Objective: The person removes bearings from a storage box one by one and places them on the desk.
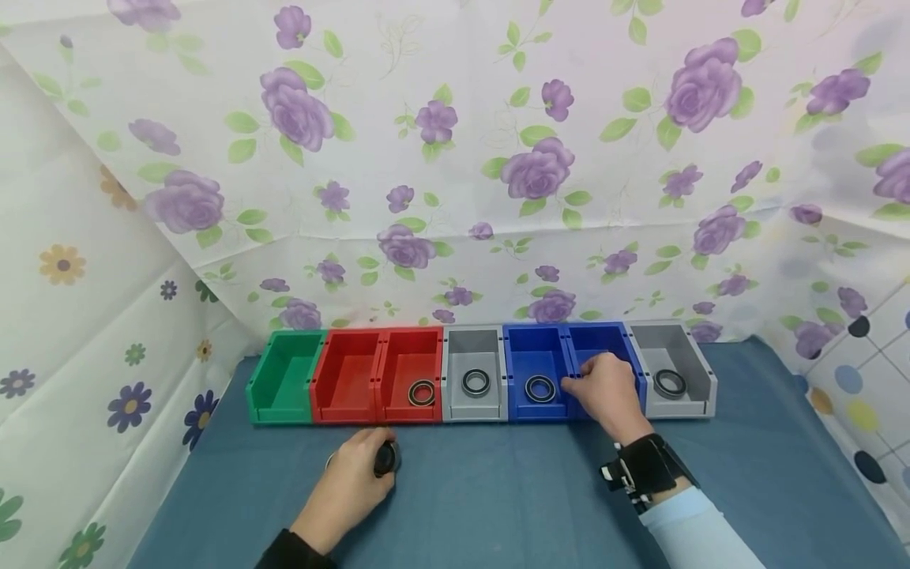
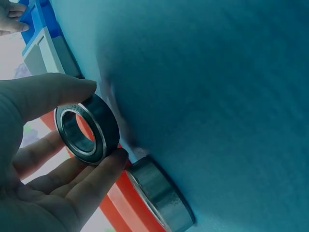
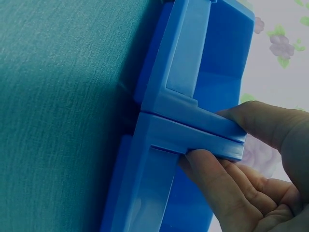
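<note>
My left hand (image 1: 351, 482) holds a dark ball bearing (image 2: 107, 121) between thumb and fingers, above the cloth in front of the red bins. A second bearing (image 2: 161, 193) stands on its edge just beyond the fingertips in the left wrist view. My right hand (image 1: 613, 393) is at the two blue bins. Its thumb and forefinger pinch their adjoining side walls (image 3: 203, 133), one on each side. A bearing (image 1: 529, 389) lies in the left blue bin (image 1: 536, 348); the hand partly hides the right blue bin (image 1: 597, 338).
The bins stand in one row. Left of the blue pair are a green bin (image 1: 287, 371), two red bins (image 1: 348, 371) and a grey bin (image 1: 475, 344). Another grey bin (image 1: 661, 340) ends the row. Bearings lie in the right red bin and both grey bins. Floral cloth hangs behind.
</note>
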### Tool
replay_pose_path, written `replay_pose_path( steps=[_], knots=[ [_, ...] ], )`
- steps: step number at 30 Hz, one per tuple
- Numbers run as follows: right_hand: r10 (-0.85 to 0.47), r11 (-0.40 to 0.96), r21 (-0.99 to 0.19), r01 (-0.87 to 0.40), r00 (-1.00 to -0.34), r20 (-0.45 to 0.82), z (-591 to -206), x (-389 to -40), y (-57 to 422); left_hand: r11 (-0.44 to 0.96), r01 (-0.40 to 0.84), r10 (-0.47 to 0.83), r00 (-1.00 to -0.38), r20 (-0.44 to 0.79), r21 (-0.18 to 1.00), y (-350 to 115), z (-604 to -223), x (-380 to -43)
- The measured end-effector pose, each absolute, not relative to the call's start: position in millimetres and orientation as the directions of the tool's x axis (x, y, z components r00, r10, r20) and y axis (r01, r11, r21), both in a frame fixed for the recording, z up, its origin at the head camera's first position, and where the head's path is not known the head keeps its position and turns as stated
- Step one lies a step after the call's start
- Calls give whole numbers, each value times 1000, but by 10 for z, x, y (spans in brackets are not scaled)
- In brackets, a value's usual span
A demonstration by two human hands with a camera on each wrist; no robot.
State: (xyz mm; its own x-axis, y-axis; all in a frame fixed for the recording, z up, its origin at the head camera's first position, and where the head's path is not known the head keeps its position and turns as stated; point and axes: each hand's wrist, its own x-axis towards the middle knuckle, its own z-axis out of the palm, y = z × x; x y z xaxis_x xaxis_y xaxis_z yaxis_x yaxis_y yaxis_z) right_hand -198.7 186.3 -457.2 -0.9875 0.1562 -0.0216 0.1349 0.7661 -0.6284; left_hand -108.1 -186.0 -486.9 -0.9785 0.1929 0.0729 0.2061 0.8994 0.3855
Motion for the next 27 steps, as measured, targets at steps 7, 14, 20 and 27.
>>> replay_pose_path(
  steps=[7, 14, 20, 27],
  knots=[
    [160, 767, -626, 141, -987, -25, -4556, -1986, 1860, 903, 210, 210, -977, 42, 376, -1867, -4880, -1086],
    [165, 766, -626, 148, -986, -31, -4551, -1983, 1857, 914, 194, 213, -977, -15, 356, -1841, -4843, -1094],
    [159, 763, -632, 132, -987, -14, -4555, -1981, 1849, 921, 193, 221, -974, -46, 338, -1836, -4835, -1101],
    [155, 757, -641, 128, -988, -13, -4562, -1977, 1860, 935, 205, 235, -969, -72, 291, -1824, -4816, -1105]
  ],
)
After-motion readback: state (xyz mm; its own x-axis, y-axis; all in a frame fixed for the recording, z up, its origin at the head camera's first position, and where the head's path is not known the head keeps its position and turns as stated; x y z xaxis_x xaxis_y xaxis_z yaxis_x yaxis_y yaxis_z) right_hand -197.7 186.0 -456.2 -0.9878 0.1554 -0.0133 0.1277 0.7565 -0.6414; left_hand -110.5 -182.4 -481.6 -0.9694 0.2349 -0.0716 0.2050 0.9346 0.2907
